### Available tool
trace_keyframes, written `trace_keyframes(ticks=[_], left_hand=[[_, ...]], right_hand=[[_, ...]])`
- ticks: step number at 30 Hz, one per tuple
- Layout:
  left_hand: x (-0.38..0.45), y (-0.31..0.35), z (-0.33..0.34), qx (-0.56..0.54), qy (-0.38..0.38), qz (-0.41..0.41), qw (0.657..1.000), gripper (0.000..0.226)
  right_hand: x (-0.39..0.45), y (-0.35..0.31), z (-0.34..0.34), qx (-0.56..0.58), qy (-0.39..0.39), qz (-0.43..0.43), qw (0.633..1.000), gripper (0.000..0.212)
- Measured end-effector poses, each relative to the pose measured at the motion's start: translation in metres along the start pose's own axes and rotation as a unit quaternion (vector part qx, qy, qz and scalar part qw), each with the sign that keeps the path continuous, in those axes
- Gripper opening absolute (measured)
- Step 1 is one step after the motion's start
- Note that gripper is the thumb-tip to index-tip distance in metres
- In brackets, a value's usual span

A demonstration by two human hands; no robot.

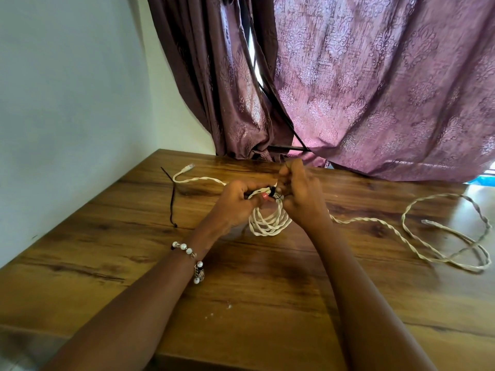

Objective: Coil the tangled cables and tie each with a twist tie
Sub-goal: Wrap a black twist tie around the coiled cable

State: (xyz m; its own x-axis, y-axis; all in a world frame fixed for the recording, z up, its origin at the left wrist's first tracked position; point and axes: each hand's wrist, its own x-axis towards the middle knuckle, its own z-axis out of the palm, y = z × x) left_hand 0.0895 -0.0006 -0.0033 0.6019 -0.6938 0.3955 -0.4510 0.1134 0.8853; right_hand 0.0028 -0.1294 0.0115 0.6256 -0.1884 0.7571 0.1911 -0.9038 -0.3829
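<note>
A coil of white twisted cable (269,222) hangs between my two hands just above the wooden table (241,290). My left hand (235,202) grips the top of the coil. My right hand (300,194) pinches a black twist tie (274,192) wrapped around the coil's top. One cable end with a clear plug (187,167) trails off to the left. A long loose stretch of white cable (442,236) loops over the table to the right, and its other plug lies there.
Another black twist tie (172,199) lies on the table at the left. A purple patterned curtain (375,89) hangs over the table's far edge. A white wall borders the table's left side.
</note>
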Motion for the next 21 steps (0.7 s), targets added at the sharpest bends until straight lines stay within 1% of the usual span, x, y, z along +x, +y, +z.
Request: trace_keyframes(ticks=[2,3,5,7,11,13,18,21], left_hand=[[0.001,0.001,0.002,-0.042,0.015,-0.013,0.999,0.031],[0.002,0.000,0.002,-0.057,0.025,-0.020,0.998,0.030],[0.004,-0.002,0.002,-0.064,0.042,-0.027,0.997,0.028],[0.004,-0.004,0.002,-0.058,0.046,-0.029,0.997,0.030],[0.003,-0.005,0.004,-0.054,0.058,-0.031,0.996,0.031],[0.002,-0.005,0.007,-0.051,0.065,-0.029,0.996,0.029],[0.001,-0.005,0.011,-0.022,0.077,-0.010,0.997,0.027],[0.001,-0.005,0.012,0.001,0.086,0.011,0.996,0.024]], right_hand=[[-0.001,0.005,-0.001,0.056,0.043,0.080,0.994,0.032],[-0.001,0.006,-0.001,0.065,0.050,0.101,0.992,0.029],[0.000,0.008,-0.002,0.062,0.029,0.113,0.991,0.020],[0.000,0.011,-0.001,0.043,0.004,0.110,0.993,0.018],[0.000,0.014,0.003,-0.007,0.003,0.129,0.992,0.007],[0.000,0.012,0.004,-0.024,0.007,0.122,0.992,0.007],[-0.002,0.013,0.011,-0.120,-0.011,0.053,0.991,0.020],[-0.004,0.011,0.014,-0.120,0.013,0.051,0.991,0.023]])
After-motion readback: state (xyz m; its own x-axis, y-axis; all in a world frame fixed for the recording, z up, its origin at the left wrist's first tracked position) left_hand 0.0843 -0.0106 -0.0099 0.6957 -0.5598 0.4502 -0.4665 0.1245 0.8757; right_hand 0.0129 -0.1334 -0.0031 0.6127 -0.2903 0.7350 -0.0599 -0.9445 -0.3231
